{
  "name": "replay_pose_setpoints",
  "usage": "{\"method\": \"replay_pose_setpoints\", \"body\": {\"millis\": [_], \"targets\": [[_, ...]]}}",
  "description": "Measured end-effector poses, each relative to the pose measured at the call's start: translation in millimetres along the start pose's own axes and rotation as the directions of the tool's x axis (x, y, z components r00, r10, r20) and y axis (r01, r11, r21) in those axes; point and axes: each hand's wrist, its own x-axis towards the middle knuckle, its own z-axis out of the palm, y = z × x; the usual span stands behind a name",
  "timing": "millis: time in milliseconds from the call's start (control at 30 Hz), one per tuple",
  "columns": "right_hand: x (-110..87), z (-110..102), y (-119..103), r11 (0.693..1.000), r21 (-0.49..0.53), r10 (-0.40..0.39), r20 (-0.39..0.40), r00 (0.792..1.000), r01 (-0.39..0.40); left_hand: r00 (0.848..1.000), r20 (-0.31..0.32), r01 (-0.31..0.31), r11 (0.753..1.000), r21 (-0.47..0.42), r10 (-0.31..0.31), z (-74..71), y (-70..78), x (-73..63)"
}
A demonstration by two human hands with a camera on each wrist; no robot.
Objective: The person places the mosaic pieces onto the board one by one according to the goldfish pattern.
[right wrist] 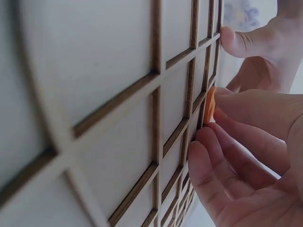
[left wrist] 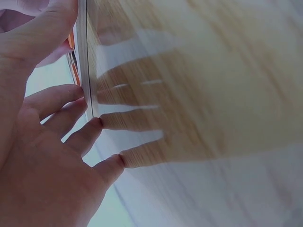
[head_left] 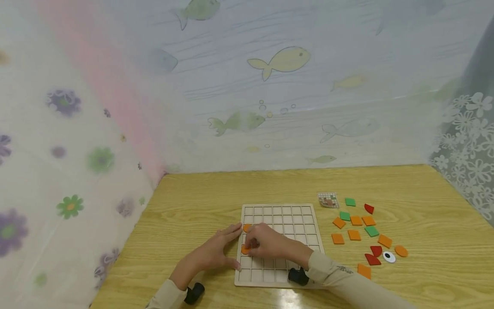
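"Where's the orange piece [head_left: 245, 250]?"
"At the left column of the white board [head_left: 287, 210]. The right hand [head_left: 270, 243] is pinching it."
"And the left hand [head_left: 213, 254]?"
"Fingers spread out, touching the board's left edge."
"What's on the right?"
"Orange squares [head_left: 354, 234], green squares [head_left: 372, 231] and an eye piece [head_left: 389, 257], on the table [head_left: 193, 206]."

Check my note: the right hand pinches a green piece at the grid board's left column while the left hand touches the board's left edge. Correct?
Not quite: the right hand pinches an orange piece, not a green one, as the right wrist view shows. The rest holds.
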Motion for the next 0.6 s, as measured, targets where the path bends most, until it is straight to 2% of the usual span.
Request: {"method": "replay_pose_setpoints", "body": {"millis": [233, 467, 600], "targets": [[-16.8, -10, 0, 1.0, 0.005, -0.011, -0.032, 0.999, 0.011, 1.0, -0.009, 0.008, 1.0, 0.015, -0.008, 1.0, -0.8, 1.9], [-41.0, -27, 1, 0.993, 0.087, 0.084, -0.032, 0.996, -0.081, 1.0, -0.009, 0.023, 1.0, -0.004, -0.023, 1.9, -0.3, 1.7], [-58.8, -38, 4, 0.988, 0.109, 0.112, -0.057, 0.992, -0.105, 1.0, -0.008, 0.015, 1.0, -0.006, -0.015, 1.7, -0.4, 1.9]]}}
